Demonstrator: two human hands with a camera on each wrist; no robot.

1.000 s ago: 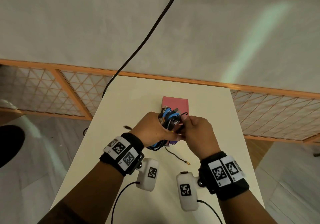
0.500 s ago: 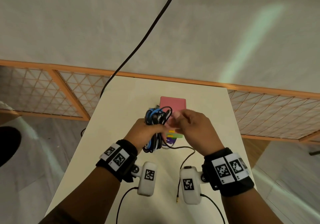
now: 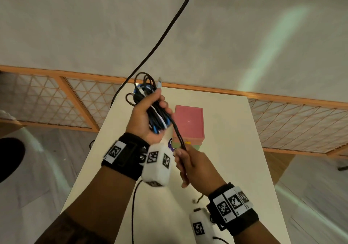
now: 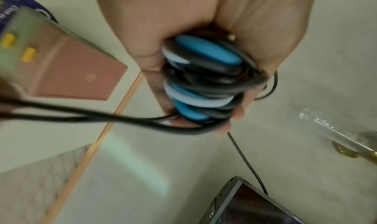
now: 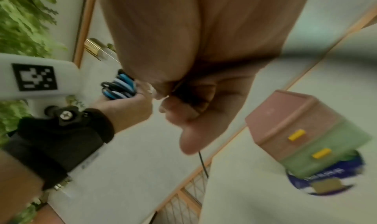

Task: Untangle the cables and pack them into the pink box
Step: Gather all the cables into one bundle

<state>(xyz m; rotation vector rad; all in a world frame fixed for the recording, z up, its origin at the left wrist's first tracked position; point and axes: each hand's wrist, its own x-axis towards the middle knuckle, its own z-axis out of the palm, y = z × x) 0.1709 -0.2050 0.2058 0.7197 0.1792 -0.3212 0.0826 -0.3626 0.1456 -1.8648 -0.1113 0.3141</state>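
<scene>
A tangled bundle of black, blue and white cables [image 3: 153,110] [image 4: 206,82] [image 5: 119,87] is raised above the table, and my left hand [image 3: 148,115] grips it in a fist. Two strands of a black cable [image 3: 178,136] [image 4: 81,116] run taut from the bundle down to my right hand [image 3: 190,165] [image 5: 183,101], which grips them nearer to me. The pink box [image 3: 189,123] [image 4: 77,75] [image 5: 289,117] stands closed at mid-table, stacked on a green box [image 3: 195,146] [image 5: 326,148], just right of the bundle.
The cream table [image 3: 226,159] ends at an orange-framed lattice rail [image 3: 282,100] behind it. A thick black cord [image 3: 160,42] hangs across the wall. A round purple label [image 3: 170,143] lies under the stacked boxes. A small connector end [image 3: 195,200] rests near my right wrist.
My left hand has lifted the bundle up and to the left, away from the box. My right hand has pulled back toward me, drawing black cable strands out of the bundle.
</scene>
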